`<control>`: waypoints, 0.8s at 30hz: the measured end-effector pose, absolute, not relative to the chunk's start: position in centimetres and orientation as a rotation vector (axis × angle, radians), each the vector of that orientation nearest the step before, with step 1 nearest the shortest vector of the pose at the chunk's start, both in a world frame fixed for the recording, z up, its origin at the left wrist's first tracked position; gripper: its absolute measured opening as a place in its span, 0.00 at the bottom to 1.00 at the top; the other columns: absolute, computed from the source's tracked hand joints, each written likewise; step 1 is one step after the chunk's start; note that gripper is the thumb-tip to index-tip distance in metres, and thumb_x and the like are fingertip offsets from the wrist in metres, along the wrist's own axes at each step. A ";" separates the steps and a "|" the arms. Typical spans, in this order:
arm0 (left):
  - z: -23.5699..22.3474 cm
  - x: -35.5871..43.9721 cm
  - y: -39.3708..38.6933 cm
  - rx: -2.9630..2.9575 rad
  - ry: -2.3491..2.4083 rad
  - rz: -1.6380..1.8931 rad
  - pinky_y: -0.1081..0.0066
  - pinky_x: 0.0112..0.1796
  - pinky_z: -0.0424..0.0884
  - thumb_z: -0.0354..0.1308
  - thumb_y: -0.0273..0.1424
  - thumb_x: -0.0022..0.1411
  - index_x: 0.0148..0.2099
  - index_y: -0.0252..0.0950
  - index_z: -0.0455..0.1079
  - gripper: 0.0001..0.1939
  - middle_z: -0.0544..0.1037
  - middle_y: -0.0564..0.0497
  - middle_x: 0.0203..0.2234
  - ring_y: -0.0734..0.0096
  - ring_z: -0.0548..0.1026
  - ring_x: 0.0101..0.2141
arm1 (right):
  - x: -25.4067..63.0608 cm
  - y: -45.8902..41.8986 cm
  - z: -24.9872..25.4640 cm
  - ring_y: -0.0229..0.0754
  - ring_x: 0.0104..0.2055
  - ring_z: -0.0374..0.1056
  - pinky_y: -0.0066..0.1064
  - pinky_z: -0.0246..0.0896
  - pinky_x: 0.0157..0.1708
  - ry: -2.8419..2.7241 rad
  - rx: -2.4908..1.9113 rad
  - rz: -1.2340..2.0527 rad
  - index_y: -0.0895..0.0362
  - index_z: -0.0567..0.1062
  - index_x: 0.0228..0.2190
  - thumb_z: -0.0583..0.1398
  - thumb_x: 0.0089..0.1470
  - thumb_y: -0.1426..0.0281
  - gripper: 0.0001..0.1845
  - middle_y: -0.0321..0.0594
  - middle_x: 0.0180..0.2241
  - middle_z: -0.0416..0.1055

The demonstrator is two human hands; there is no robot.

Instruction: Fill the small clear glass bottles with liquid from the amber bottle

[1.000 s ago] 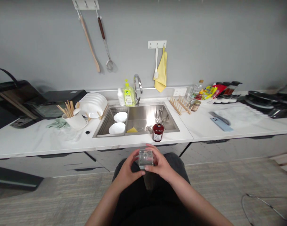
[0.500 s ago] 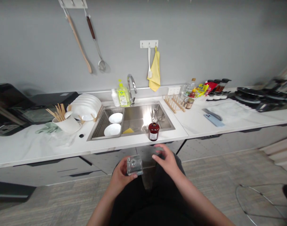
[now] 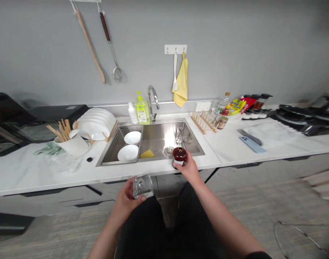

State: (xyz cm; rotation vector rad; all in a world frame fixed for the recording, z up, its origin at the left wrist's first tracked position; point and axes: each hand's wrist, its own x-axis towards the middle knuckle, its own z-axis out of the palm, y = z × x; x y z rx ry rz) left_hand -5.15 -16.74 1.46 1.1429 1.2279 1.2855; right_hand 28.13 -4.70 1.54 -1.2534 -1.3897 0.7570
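Note:
My left hand (image 3: pixel 128 197) holds a clear, square glass block (image 3: pixel 143 186) with a small round mark near its middle, in front of the counter edge. Its thumb presses the near side, and the other fingers wrap the left side. On the counter's front edge, just before the sink, stands a dark red glass bottle (image 3: pixel 179 154) with a white label and a narrow neck. My right hand (image 3: pixel 190 168) is closed round its right side, thumb across the front near the label. The bottle is upright; I cannot tell whether its base touches the counter.
Behind the bottle lies the steel sink (image 3: pixel 199 151), with a basket holding white bowls (image 3: pixel 128 153) and a yellow sponge (image 3: pixel 147 154). White plates (image 3: pixel 96 124) and a chopstick holder (image 3: pixel 75 144) stand left. Rightward are a wooden rack (image 3: pixel 203 122), a jar (image 3: pixel 221 122) and a phone (image 3: pixel 252 144).
My right hand has moved up from beside the counter edge and taken hold of the dark red bottle. My left hand has shifted left with the glass block. The view has turned slightly.

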 end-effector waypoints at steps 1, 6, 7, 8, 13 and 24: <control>1.7 -5.4 -15.9 1.144 1.231 1.303 0.45 0.59 0.84 0.89 0.45 0.41 0.61 0.43 0.78 0.46 0.88 0.39 0.54 0.39 0.88 0.54 | 28.2 -4.6 1.5 0.61 0.60 0.83 0.57 0.75 0.67 -1.375 -1.262 0.766 0.53 0.73 0.68 0.81 0.47 0.57 0.51 0.52 0.59 0.85; 4.9 -6.3 -10.2 1.197 1.169 1.318 0.50 0.56 0.85 0.89 0.40 0.44 0.62 0.39 0.78 0.45 0.87 0.39 0.54 0.45 0.88 0.52 | 29.7 -2.4 2.8 0.61 0.56 0.84 0.57 0.77 0.65 -1.374 -1.190 0.861 0.54 0.76 0.65 0.84 0.40 0.57 0.53 0.53 0.57 0.86; 5.8 -6.4 -8.8 1.214 1.141 1.324 0.51 0.56 0.85 0.89 0.39 0.45 0.63 0.39 0.77 0.45 0.87 0.40 0.54 0.46 0.87 0.52 | 30.0 -1.6 3.3 0.62 0.57 0.84 0.57 0.77 0.65 -1.383 -1.162 0.882 0.54 0.76 0.65 0.84 0.39 0.57 0.54 0.54 0.58 0.85; 6.7 -6.4 -7.2 1.230 1.106 1.335 0.52 0.57 0.84 0.89 0.38 0.45 0.63 0.38 0.77 0.44 0.87 0.40 0.54 0.48 0.87 0.51 | 30.4 -0.6 4.0 0.62 0.57 0.84 0.57 0.77 0.65 -1.401 -1.135 0.904 0.54 0.76 0.65 0.85 0.38 0.57 0.55 0.54 0.59 0.84; 9.9 -5.4 1.9 1.259 0.903 1.370 0.55 0.54 0.84 0.90 0.35 0.42 0.58 0.37 0.79 0.42 0.87 0.42 0.50 0.52 0.87 0.48 | 31.2 6.0 7.6 0.60 0.53 0.84 0.55 0.79 0.60 -1.571 -1.007 1.066 0.54 0.78 0.60 0.86 0.37 0.55 0.51 0.50 0.55 0.86; 6.8 -2.7 19.5 1.196 0.662 1.355 0.59 0.53 0.82 0.88 0.30 0.42 0.57 0.39 0.77 0.40 0.87 0.46 0.50 0.58 0.86 0.48 | 26.7 21.5 6.2 0.56 0.54 0.82 0.55 0.75 0.64 -1.546 -0.899 1.371 0.53 0.78 0.52 0.85 0.27 0.69 0.48 0.40 0.49 0.85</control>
